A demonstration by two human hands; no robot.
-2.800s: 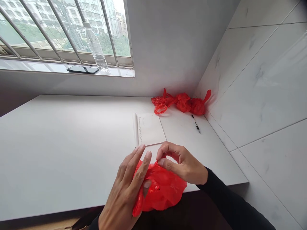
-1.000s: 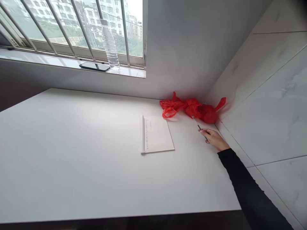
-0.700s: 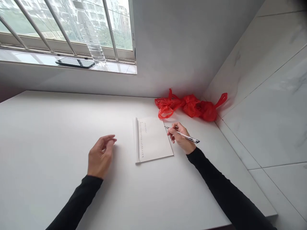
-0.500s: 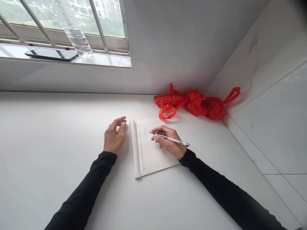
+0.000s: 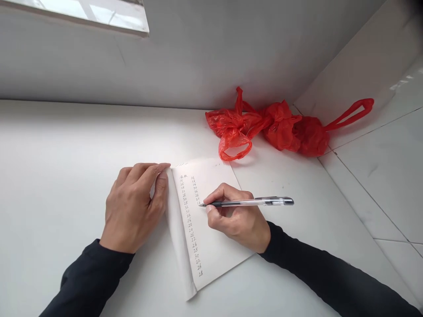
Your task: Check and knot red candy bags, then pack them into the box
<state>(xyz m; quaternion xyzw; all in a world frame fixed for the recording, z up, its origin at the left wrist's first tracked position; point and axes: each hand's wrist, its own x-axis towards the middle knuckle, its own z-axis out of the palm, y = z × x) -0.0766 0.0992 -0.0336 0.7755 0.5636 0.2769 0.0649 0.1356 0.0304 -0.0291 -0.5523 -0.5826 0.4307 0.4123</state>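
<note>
A paper notebook (image 5: 220, 253) lies tilted on the white tabletop, its turned pages rolled back along the left side. Two columns of handwritten numbers run down its page, the right column shorter. Pinched in my right hand (image 5: 239, 218) is a clear-barrelled pen (image 5: 244, 202) with a dark grip. Its tip meets the paper at the lower end of the shorter column. My left hand (image 5: 135, 204) has curled fingers, with thumb and index finger at the upper part of the rolled edge, holding the notebook there.
Red plastic bags (image 5: 280, 127), knotted and bunched, lie behind the notebook against the back wall. A tiled wall (image 5: 380, 176) bounds the table on the right. The corner of a window sill (image 5: 125, 20) shows at upper left.
The view has moved closer and lower, so the window, bottle and tablet are out of sight. My left hand has come onto the notebook's edge. The pen tip is lower down the shorter column.
</note>
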